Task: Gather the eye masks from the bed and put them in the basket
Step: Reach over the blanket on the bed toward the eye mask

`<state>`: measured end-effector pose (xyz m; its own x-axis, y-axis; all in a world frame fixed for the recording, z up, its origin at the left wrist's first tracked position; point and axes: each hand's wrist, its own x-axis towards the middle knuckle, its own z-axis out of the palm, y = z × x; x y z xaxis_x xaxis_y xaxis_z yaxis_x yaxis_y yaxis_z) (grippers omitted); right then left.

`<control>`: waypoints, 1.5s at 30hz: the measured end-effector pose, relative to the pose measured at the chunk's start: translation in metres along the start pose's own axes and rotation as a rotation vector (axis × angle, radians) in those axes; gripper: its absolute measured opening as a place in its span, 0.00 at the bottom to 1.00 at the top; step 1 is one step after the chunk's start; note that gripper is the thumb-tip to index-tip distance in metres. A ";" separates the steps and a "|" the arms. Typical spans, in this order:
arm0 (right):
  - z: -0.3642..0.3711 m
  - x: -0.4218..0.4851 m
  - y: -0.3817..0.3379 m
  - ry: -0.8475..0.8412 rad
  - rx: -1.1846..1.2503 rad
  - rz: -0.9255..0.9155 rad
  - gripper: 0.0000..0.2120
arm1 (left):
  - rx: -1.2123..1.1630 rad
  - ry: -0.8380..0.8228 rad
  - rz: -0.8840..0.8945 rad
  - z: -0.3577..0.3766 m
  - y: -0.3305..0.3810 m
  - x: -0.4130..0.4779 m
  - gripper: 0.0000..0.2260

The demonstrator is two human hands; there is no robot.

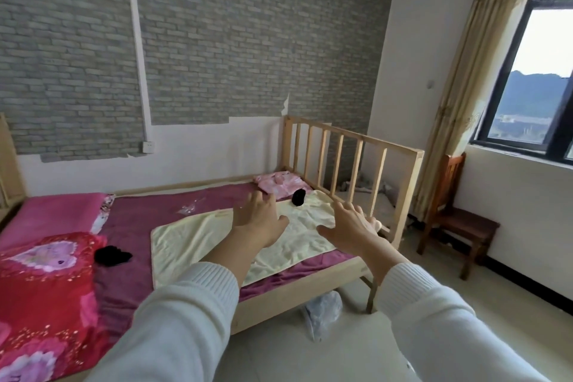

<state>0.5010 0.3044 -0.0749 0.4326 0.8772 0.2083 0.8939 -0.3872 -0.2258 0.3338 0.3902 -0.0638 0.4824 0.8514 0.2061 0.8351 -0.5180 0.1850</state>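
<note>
A black eye mask (298, 197) lies at the far corner of a pale yellow towel (201, 239) on the bed (145, 211). Another black eye mask (112, 255) lies crumpled on the purple sheet beside the red floral quilt (46, 288). My left hand (259, 218) hovers over the towel with spread fingers, holding nothing. My right hand (350, 226) is stretched out near the bed's foot rail, fingers apart and empty. Both arms wear white sleeves. No basket is in view.
A wooden slatted foot rail (353, 158) ends the bed on the right. Pink cloth (277, 183) and a clear plastic wrapper (190, 207) lie on the sheet. A plastic bag (324, 312) is on the floor under the bed edge. A wooden chair (455, 217) stands below the window.
</note>
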 end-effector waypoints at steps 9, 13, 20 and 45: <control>0.057 0.215 0.044 -0.015 -0.104 0.007 0.31 | -0.012 0.023 0.089 0.075 0.004 0.241 0.25; 0.082 0.304 0.080 0.001 -0.141 0.007 0.30 | 0.004 0.044 0.174 0.120 0.027 0.335 0.21; 0.150 0.467 0.172 -0.105 -0.217 0.009 0.29 | -0.030 -0.046 0.143 0.228 0.067 0.510 0.22; 0.499 0.964 0.309 -0.643 -0.078 0.028 0.29 | -0.252 -0.523 -0.260 0.599 0.013 0.948 0.24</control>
<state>1.1356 1.1716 -0.4186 0.3207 0.8521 -0.4135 0.8998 -0.4104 -0.1480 0.9602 1.2407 -0.4414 0.3906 0.8467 -0.3613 0.8853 -0.2379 0.3997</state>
